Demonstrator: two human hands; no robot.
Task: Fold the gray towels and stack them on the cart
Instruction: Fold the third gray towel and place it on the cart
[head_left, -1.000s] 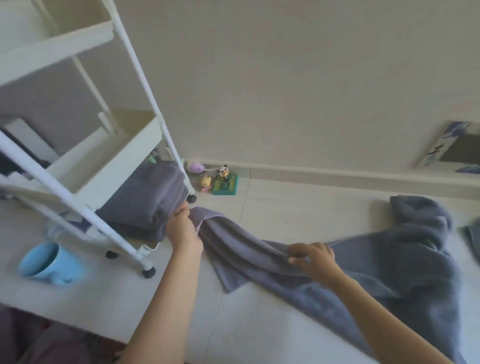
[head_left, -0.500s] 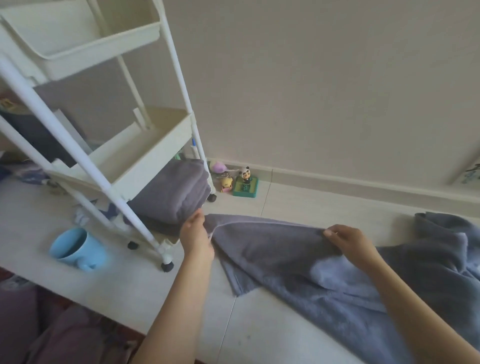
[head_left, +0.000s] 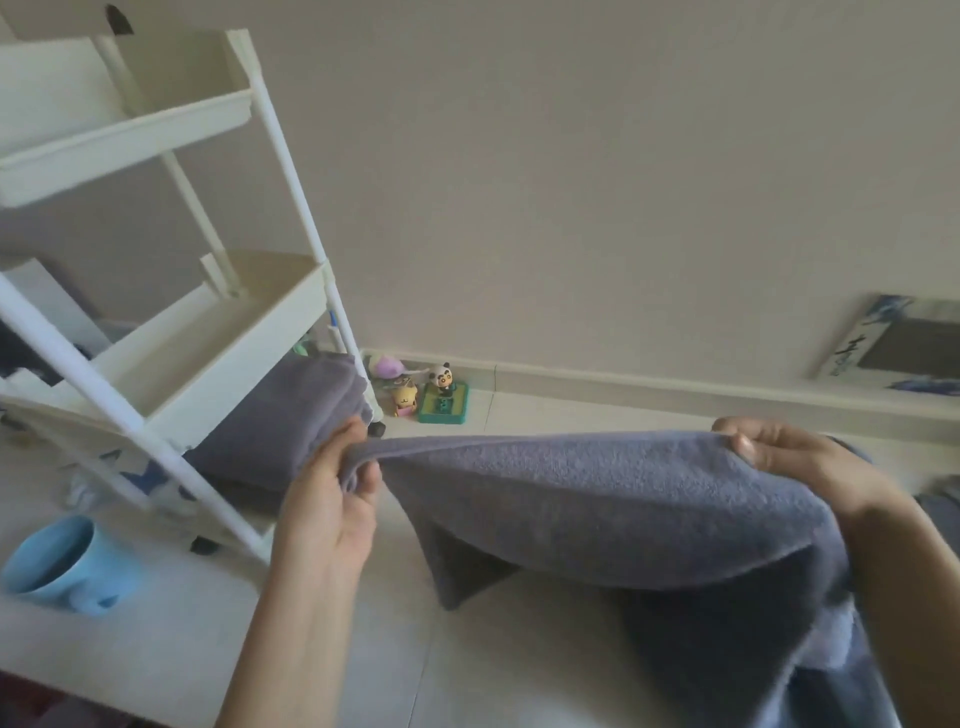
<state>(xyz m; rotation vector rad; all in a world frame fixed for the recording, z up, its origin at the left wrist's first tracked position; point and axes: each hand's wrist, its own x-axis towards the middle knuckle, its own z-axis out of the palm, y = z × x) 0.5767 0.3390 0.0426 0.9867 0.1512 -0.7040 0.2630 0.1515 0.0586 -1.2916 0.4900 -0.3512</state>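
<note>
A: Progress first, then. How far along is the folding?

B: Partway, I'd judge. The tall white plastic three-tier cart (head_left: 171, 332) already carries a stack of folded gray terry towels (head_left: 291, 415) on its bottom tier. I cannot count the layers; it could be one thick towel or two.

A: And the towel in work?

B: One large gray terry towel (head_left: 597, 509) is lifted off the pale tiled floor (head_left: 467, 649), its top edge stretched level between both hands, the rest sagging down to the right. It still needs folding and stacking. More gray cloth shows at the right edge, maybe another towel, I cannot tell.

A: The grip?

B: The left hand (head_left: 332, 499) pinches the towel's left corner just beside the cart's stack. The right hand (head_left: 789, 462) has thumb and curled fingers clamped on the right end of that edge.

A: Smaller things?

B: One light blue ceramic mug (head_left: 62, 561) on its side, and three little toy figures (head_left: 421, 389) by the baseboard.
</note>
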